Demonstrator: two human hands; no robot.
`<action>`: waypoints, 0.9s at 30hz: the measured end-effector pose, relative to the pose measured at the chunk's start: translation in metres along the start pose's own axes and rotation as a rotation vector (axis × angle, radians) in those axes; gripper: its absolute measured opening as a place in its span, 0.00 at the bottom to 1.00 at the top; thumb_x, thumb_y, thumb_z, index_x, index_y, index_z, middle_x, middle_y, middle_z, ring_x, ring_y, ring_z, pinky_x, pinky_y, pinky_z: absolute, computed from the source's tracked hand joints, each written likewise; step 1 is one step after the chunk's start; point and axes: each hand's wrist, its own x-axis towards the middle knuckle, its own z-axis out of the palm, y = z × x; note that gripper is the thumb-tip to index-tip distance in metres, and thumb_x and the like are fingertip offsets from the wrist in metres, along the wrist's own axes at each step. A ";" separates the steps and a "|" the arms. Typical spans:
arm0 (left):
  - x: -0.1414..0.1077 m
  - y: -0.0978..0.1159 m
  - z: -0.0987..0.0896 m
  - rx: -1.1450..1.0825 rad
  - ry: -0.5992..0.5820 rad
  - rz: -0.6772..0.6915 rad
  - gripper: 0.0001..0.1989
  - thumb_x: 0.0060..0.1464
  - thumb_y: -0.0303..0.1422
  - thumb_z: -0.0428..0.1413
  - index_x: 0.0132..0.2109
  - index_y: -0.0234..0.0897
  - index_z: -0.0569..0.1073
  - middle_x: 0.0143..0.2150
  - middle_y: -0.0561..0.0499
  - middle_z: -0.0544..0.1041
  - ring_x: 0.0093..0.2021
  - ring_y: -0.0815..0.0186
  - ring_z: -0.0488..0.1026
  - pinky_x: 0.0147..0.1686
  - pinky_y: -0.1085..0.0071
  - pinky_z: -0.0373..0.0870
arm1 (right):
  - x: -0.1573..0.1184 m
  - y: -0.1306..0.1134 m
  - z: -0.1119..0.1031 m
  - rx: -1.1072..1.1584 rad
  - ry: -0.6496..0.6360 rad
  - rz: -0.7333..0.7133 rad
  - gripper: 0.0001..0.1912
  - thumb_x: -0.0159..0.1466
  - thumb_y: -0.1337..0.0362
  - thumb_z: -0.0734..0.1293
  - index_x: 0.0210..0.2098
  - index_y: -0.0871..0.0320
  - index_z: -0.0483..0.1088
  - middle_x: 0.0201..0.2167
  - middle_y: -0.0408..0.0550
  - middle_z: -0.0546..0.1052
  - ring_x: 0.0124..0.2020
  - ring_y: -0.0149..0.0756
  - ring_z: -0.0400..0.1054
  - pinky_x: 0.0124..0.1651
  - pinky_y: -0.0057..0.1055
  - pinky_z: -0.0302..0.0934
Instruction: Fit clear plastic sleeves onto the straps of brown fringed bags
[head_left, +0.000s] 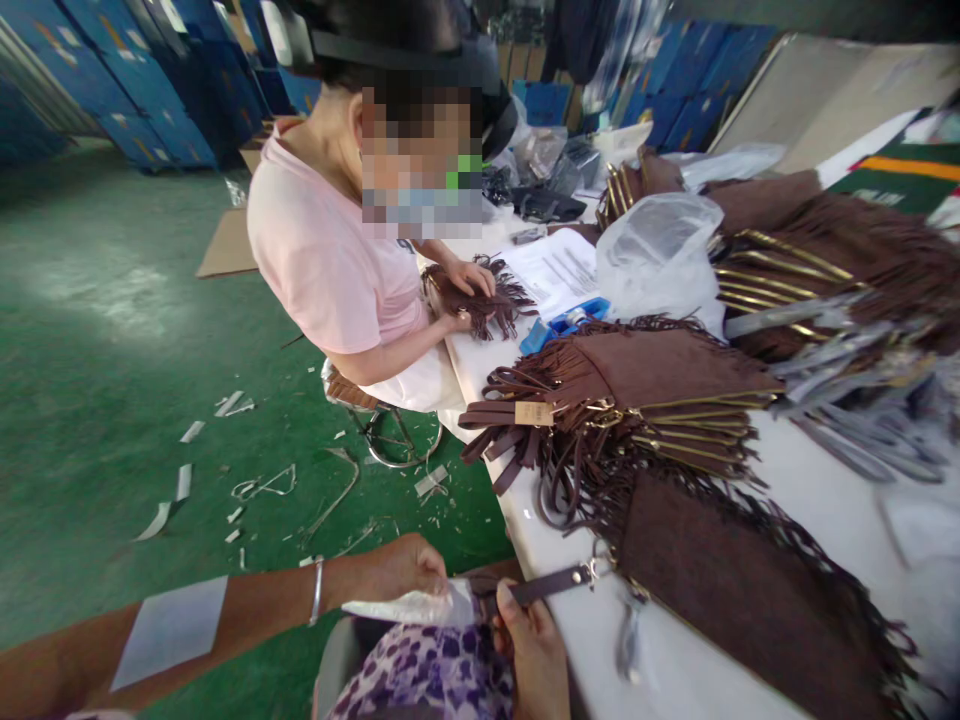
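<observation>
My left hand (411, 568), closed, pinches a white wrapping strip (420, 606) above my lap. My right hand (531, 640) is shut on the brown wrist strap (551, 586), its thumb pressed on top. The strip meets the far end of the strap near my right fingers; whether it is wound round the strap or only lies against it I cannot tell. A metal clasp (596, 568) joins the strap to a brown fringed pouch (712, 580) lying flat on the white table. A small wrapped zipper pull (630, 640) hangs at the pouch's near corner.
Stacked fringed pouches (675, 370) lie beyond, one with a tan tag (534, 413). Past them are a blue tape dispenser (562, 325) and a clear plastic bag (660, 250). Across the table corner, a co-worker in a pink shirt (322, 250) handles another fringed piece (457, 295). Scraps litter the floor.
</observation>
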 end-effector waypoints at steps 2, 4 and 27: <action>0.003 0.000 0.001 0.005 0.001 0.021 0.31 0.43 0.61 0.59 0.28 0.32 0.77 0.23 0.54 0.72 0.28 0.68 0.62 0.30 0.72 0.57 | 0.004 0.001 -0.001 0.106 -0.029 0.036 0.35 0.47 0.43 0.76 0.45 0.61 0.72 0.24 0.41 0.72 0.24 0.30 0.64 0.26 0.25 0.59; 0.005 0.002 0.003 0.010 -0.012 0.030 0.32 0.44 0.62 0.58 0.28 0.33 0.77 0.23 0.54 0.71 0.27 0.68 0.61 0.29 0.72 0.57 | 0.004 0.002 -0.003 0.185 -0.063 0.068 0.33 0.47 0.45 0.77 0.44 0.60 0.72 0.23 0.40 0.72 0.22 0.28 0.62 0.24 0.24 0.57; 0.001 0.035 0.025 0.360 0.134 0.062 0.23 0.57 0.48 0.51 0.34 0.33 0.81 0.25 0.53 0.75 0.27 0.67 0.67 0.28 0.74 0.56 | -0.007 -0.015 0.003 0.052 0.007 -0.010 0.31 0.48 0.39 0.74 0.36 0.61 0.73 0.21 0.41 0.70 0.22 0.28 0.60 0.23 0.24 0.55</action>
